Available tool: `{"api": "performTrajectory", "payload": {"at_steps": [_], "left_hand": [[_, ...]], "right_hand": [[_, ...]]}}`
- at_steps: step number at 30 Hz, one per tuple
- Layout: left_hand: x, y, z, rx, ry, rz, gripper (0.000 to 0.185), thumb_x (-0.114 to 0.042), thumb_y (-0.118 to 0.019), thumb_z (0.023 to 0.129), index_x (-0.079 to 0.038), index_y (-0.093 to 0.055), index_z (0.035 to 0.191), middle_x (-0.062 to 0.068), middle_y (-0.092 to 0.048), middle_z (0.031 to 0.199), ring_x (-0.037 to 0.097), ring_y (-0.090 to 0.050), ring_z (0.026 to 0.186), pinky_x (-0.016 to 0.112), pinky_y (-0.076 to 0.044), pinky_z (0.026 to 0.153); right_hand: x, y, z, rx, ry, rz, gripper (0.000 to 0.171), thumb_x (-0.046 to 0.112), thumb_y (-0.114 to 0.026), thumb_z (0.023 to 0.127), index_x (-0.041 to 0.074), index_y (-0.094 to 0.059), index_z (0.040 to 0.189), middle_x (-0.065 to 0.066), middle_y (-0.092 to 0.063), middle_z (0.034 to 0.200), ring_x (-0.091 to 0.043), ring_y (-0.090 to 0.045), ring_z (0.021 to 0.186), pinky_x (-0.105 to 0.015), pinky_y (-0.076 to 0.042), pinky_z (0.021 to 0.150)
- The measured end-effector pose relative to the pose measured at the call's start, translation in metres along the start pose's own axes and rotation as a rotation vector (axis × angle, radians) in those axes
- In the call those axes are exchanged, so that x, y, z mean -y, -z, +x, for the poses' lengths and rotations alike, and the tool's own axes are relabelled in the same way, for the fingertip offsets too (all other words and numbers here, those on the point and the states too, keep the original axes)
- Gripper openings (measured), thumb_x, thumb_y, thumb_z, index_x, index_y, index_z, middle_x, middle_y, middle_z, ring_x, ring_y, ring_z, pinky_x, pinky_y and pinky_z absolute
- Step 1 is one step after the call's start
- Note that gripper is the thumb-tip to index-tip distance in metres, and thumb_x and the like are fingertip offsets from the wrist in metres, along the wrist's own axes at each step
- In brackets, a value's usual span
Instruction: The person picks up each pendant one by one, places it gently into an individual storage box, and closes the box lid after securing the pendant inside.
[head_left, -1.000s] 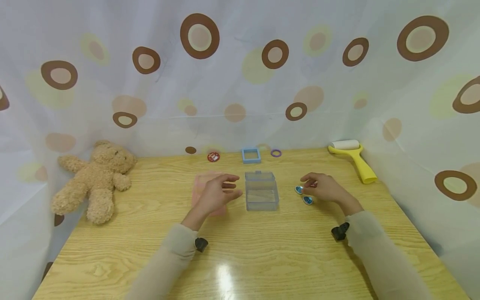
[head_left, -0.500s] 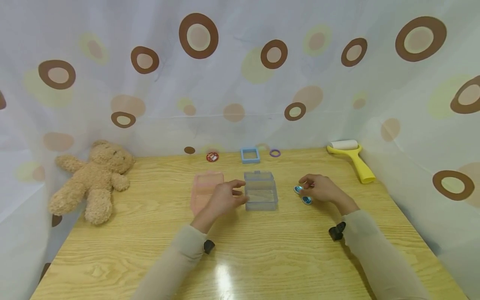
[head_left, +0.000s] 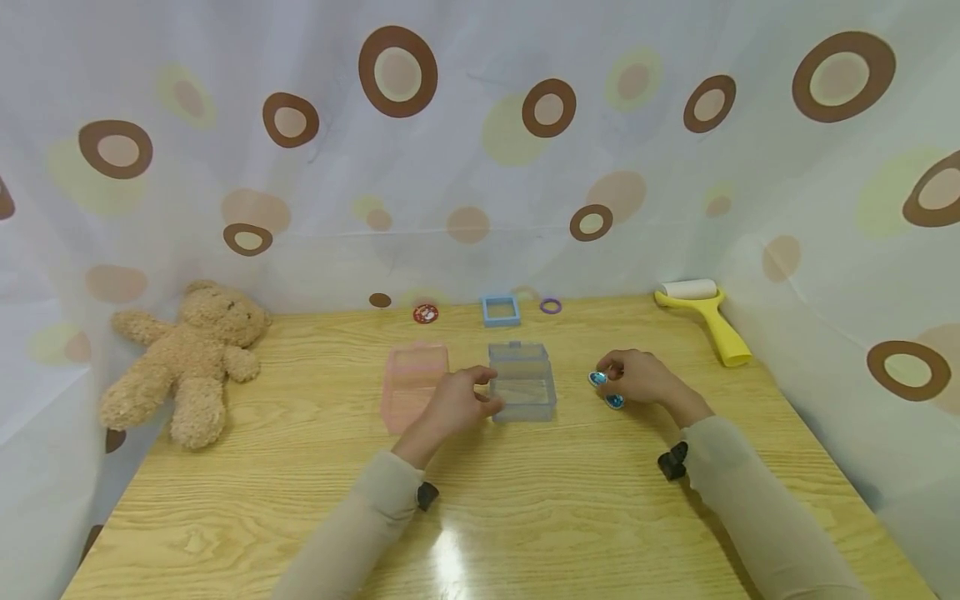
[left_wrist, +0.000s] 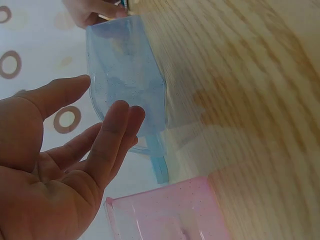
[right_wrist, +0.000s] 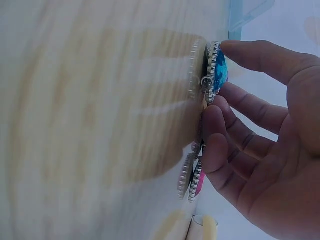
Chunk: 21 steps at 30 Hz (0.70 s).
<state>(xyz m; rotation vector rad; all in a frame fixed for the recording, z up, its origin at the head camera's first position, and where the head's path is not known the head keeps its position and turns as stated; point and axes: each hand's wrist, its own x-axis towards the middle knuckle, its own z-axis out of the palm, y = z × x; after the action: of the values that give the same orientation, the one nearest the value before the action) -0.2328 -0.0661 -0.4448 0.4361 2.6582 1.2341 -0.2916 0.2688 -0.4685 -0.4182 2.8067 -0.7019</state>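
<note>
Beside the left wall of a clear blue, lidded plastic box (head_left: 522, 412), whose lid lies back, is my left hand (head_left: 453, 404). Its thumb and fingers are spread, the tips close to the box (left_wrist: 125, 65), with nothing between them. To the right, my right hand (head_left: 641, 375) pinches at a piece of jewellery with blue gems (head_left: 614, 401) in silver beaded settings. In the right wrist view, thumb and fingertips sit at the edges of one blue gem (right_wrist: 220, 70). A pink gem (right_wrist: 200, 184) shows below the fingers, which hide part of the piece.
A clear pink box (head_left: 401, 408) lies open at the left. Along the back are a red round badge (head_left: 425, 314), a blue square frame (head_left: 501, 321) and a purple ring (head_left: 551, 312). A teddy bear (head_left: 195, 358) sits far left, a yellow-handled lint roller (head_left: 723, 333) far right.
My left hand has moved right, from over the pink box to the blue box's left side. My right hand has stayed at the gems, shifting only slightly.
</note>
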Motion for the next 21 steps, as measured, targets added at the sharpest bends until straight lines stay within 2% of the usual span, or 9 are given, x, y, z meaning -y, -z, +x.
{"api": "performTrajectory", "payload": {"at_steps": [9, 21], "left_hand": [[0.001, -0.004, 0.001, -0.019, 0.021, 0.004, 0.048, -0.022, -0.075, 0.090, -0.002, -0.061, 0.131, 0.019, -0.063, 0.134, 0.029, -0.072, 0.106, 0.035, -0.059, 0.084], [-0.004, -0.004, 0.000, -0.036, 0.009, 0.051, 0.046, -0.023, -0.074, 0.090, -0.002, -0.062, 0.129, 0.019, -0.065, 0.131, 0.029, -0.073, 0.102, 0.037, -0.059, 0.085]], "right_hand": [[0.008, 0.000, -0.002, -0.006, -0.001, -0.024, 0.033, 0.026, -0.073, 0.088, 0.005, -0.068, 0.113, -0.010, -0.068, 0.098, -0.022, -0.061, 0.087, -0.042, -0.051, 0.079], [0.010, 0.002, -0.003, -0.029, 0.027, -0.079, 0.031, 0.025, -0.075, 0.088, 0.005, -0.070, 0.111, -0.010, -0.071, 0.097, -0.024, -0.065, 0.088, -0.044, -0.054, 0.079]]}}
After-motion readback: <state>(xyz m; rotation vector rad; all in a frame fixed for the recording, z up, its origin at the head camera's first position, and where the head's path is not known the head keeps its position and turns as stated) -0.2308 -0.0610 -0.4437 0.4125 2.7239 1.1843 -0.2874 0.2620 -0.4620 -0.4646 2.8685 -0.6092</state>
